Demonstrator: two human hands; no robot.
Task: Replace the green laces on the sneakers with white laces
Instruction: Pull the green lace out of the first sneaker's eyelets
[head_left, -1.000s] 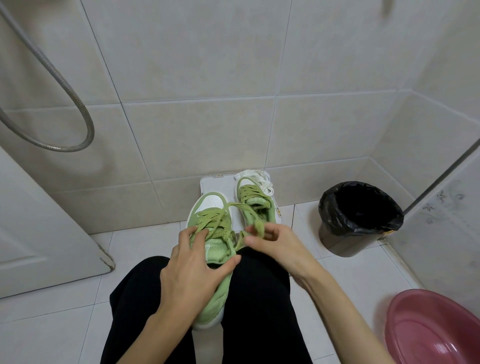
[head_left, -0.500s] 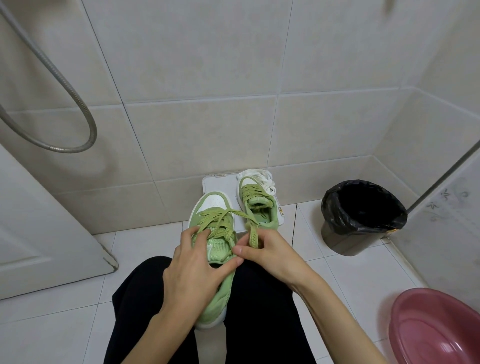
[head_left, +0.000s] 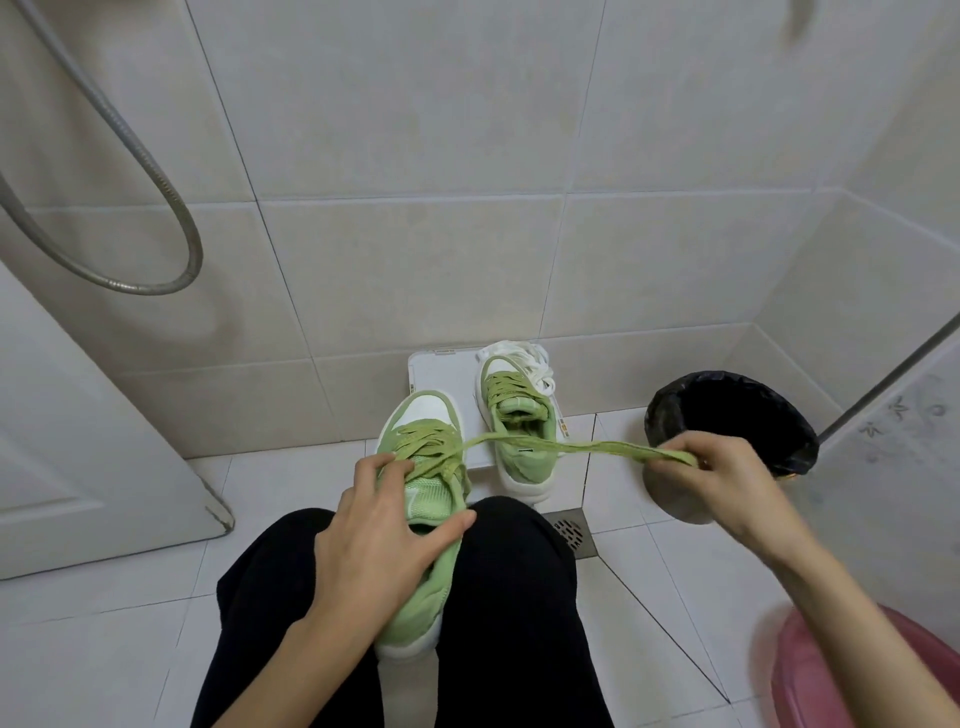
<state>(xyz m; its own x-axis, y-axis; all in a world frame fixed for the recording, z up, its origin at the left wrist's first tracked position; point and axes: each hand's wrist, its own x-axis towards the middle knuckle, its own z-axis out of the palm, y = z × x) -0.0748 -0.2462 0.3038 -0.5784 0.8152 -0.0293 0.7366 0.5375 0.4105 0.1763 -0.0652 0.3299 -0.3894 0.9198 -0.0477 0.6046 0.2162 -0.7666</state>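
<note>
right hand (head_left: 727, 480) pinches the free end of the green lace (head_left: 571, 446) between thumb and curled fingers, held out to the right in front of the bin (head_left: 727, 410). The lace runs taut from that pinch leftward to the upper eyelets of the near sneaker (head_left: 422, 415), passing above the opening of the 2nd sneaker (head_left: 524, 452). left hand (head_left: 384, 545) grips the near sneaker across the tongue, with fingers spread on the crossed lacing at its left side and thumb pressed on its right side. That sneaker lies toe away, heel toward the person, wedged between 2 knees in black trousers (head_left: 519, 597); the rest of its green lacing is threaded. The 2nd sneaker sits just beyond, toe to the wall, laced green, its front part on a white board (head_left: 441, 379). white laces (head_left: 535, 358) are bunched at its toe, against the wall. A floor drain (head_left: 571, 530) is just right of the right knee. The bin has a black liner. A pink basin (head_left: 857, 675) is at bottom right, a shower hose (head_left: 156, 171) loops at upper left and a white door (head_left: 78, 415) is at left.
</note>
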